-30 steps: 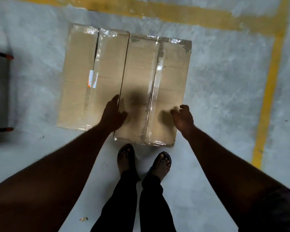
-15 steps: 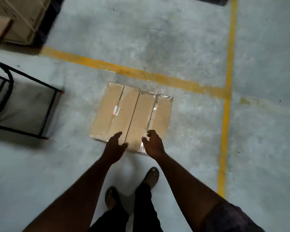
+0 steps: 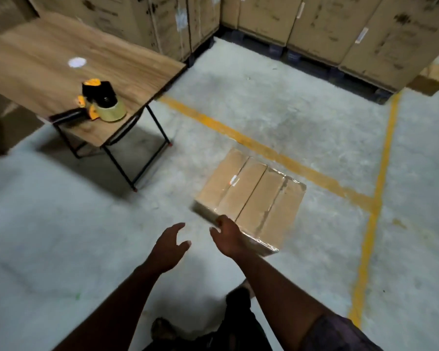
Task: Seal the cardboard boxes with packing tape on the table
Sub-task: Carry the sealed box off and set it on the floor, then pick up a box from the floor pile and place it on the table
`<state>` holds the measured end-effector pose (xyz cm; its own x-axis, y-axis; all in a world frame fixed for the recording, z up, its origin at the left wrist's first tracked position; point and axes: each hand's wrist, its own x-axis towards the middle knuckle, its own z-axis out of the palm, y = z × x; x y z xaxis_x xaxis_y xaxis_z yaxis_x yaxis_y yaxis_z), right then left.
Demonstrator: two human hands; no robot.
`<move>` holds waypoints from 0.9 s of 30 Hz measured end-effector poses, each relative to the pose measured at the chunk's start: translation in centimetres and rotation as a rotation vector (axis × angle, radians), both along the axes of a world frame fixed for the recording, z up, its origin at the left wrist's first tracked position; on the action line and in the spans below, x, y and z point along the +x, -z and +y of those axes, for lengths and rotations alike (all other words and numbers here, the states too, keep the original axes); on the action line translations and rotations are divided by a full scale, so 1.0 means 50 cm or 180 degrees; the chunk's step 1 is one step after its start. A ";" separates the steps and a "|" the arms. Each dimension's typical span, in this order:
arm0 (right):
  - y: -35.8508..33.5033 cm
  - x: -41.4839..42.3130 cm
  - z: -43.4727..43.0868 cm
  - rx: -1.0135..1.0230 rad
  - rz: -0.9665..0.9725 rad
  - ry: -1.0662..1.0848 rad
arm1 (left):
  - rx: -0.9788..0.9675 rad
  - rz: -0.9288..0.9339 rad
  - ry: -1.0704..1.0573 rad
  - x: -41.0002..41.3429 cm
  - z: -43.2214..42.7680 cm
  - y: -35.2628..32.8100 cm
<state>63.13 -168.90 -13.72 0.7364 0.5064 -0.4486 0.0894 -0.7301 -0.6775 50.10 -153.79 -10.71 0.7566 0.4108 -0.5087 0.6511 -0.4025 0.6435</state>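
Note:
Two brown cardboard boxes [image 3: 251,198] lie side by side on the concrete floor, each with clear tape along its top seam. My right hand [image 3: 227,236] hangs in front of their near left corner with relaxed fingers, holding nothing. My left hand [image 3: 170,245] hovers open over bare floor, to the left of the boxes. A yellow and black tape dispenser [image 3: 100,105] with a roll of tape lies on the wooden table [image 3: 48,59] at the upper left, far from both hands.
Large stacked cartons [image 3: 314,24] on dark pallets line the back. Yellow lines [image 3: 368,224] are painted on the floor behind and to the right of the boxes. The table stands on thin black legs [image 3: 122,171]. My feet are at the bottom.
Both hands have come off the boxes' near edge and risen. The view has lifted and pulled back, and the table with the tape dispenser has come into sight.

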 end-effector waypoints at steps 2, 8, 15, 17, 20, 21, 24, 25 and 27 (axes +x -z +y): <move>-0.007 -0.086 0.066 -0.0006 0.0047 -0.0155 | -0.0052 -0.0019 -0.0314 -0.092 0.046 -0.002; -0.037 -0.308 0.291 0.0152 -0.0134 -0.0933 | -0.0138 -0.0168 -0.1134 -0.329 0.192 -0.030; -0.077 -0.403 0.505 0.0034 -0.0546 -0.2189 | -0.0355 -0.0375 -0.1952 -0.455 0.352 -0.042; -0.086 -0.409 0.573 0.0013 -0.0585 -0.2278 | -0.0432 -0.0442 -0.2125 -0.470 0.399 -0.045; -0.079 -0.426 0.690 -0.0020 -0.0572 -0.2382 | -0.0407 -0.0457 -0.2312 -0.495 0.490 -0.044; -0.074 -0.433 0.729 -0.0016 -0.0558 -0.2411 | -0.0371 -0.0448 -0.2353 -0.503 0.525 -0.044; -0.064 -0.457 0.855 0.0029 -0.0509 -0.2544 | -0.0215 -0.0389 -0.2455 -0.525 0.639 -0.046; -0.062 -0.464 0.903 0.0046 -0.0500 -0.2620 | -0.0131 -0.0375 -0.2485 -0.533 0.682 -0.045; -0.063 -0.475 0.983 0.0077 -0.0515 -0.2765 | 0.0106 -0.0291 -0.2467 -0.546 0.755 -0.045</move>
